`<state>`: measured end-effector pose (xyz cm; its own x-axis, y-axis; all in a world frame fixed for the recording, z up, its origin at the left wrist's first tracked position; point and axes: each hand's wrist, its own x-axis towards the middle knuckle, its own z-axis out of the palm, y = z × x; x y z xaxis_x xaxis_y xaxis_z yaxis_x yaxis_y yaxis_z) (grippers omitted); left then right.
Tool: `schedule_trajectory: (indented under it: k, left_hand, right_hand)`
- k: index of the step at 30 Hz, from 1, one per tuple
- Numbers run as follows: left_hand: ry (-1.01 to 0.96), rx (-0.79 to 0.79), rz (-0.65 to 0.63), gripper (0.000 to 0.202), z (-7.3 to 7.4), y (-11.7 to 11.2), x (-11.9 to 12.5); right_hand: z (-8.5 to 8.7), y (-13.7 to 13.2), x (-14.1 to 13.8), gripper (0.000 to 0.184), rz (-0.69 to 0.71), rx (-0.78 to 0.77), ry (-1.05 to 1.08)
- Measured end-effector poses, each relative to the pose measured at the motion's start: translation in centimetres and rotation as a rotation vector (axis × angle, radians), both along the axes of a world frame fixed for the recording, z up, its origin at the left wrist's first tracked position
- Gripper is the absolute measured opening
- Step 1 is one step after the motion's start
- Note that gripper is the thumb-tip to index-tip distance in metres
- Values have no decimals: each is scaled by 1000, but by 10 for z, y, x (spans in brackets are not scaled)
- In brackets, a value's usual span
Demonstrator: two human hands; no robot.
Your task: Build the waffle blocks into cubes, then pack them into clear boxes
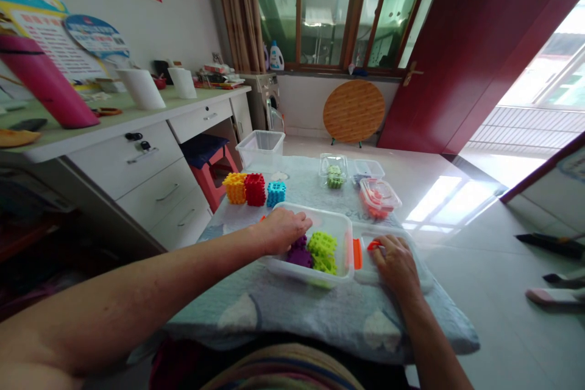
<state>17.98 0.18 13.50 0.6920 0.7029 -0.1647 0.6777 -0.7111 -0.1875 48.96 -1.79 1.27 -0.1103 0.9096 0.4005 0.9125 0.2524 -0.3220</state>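
My left hand (pixel 281 230) reaches into a clear plastic box (pixel 320 212) and curls its fingers onto purple toy pieces (pixel 299 251) lying beside lime-green pieces (pixel 323 252). My right hand (pixel 397 263) rests on a flat clear lid (pixel 388 233) just right of the box, fingers pinched on a small red piece (pixel 373 245). An orange clip (pixel 357 253) sits on the box's right wall. Three assembled cubes stand further back on the cloth-covered table (pixel 301 311): yellow-orange (pixel 234 187), red (pixel 255 189) and blue (pixel 276 193).
Small clear tubs hold green pieces (pixel 334 176), dark pieces (pixel 368 169) and red-orange pieces (pixel 378 198). An empty clear bin (pixel 261 147) stands at the back. A desk with drawers (pixel 150 164) and a red stool (pixel 211 166) are at left; tiled floor lies at right.
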Motion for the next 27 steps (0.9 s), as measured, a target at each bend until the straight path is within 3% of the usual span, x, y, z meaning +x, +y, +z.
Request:
schedule_trajectory:
  k: [5,22,27]
  left_hand:
    - [-44,-86,19,28,8,3,-9]
    - [16,-33,-12,26,-19,3,-1]
    - [11,-31,-32,25,-20,3,-1]
  right_hand:
    - [0,0,0,16,-7,12,2]
    - [1,0,-1,16,1,13,-5]
    - [-1,1,1,16,0,21,3]
